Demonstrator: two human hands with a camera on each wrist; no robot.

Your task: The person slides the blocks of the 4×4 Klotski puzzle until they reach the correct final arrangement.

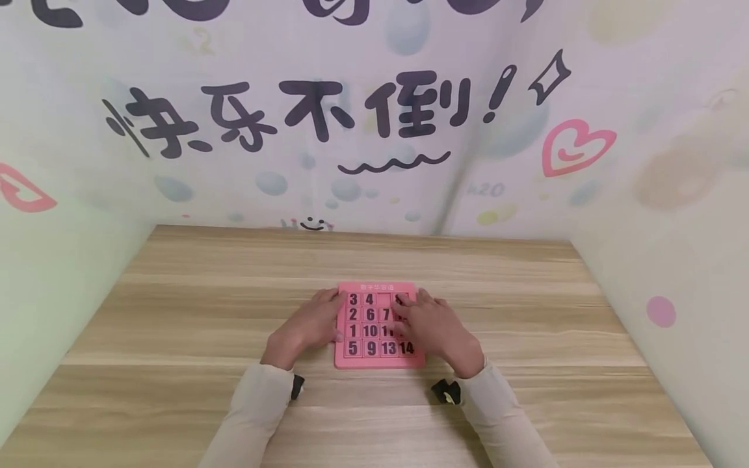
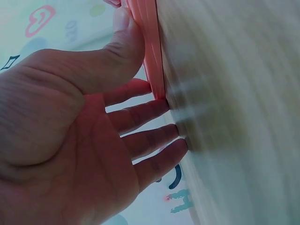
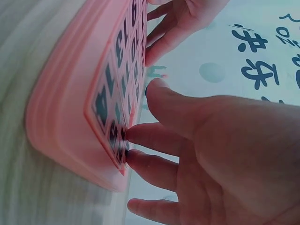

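Observation:
A pink sliding number puzzle (image 1: 379, 363) lies flat on the wooden table, its black-numbered tiles in a square grid. One blank slot (image 1: 383, 300) shows in the far row, right of the 4 tile (image 1: 369, 299). At the puzzle's left side is my left hand (image 1: 313, 320), its fingers spread and fairly straight, thumb (image 2: 123, 35) against the side wall. My right hand (image 1: 433, 325) reaches over the right-hand columns and partly hides their numbers. Two of its fingertips (image 3: 136, 158) touch the tiles, while the thumb hovers above the grid.
The wood-grain table (image 1: 193, 292) extends around the puzzle on every side. Behind it hangs a white backdrop (image 1: 304, 188) with dark lettering and coloured drawings; pale side walls flank the table. Dark bands (image 1: 447, 392) show at both sleeve cuffs.

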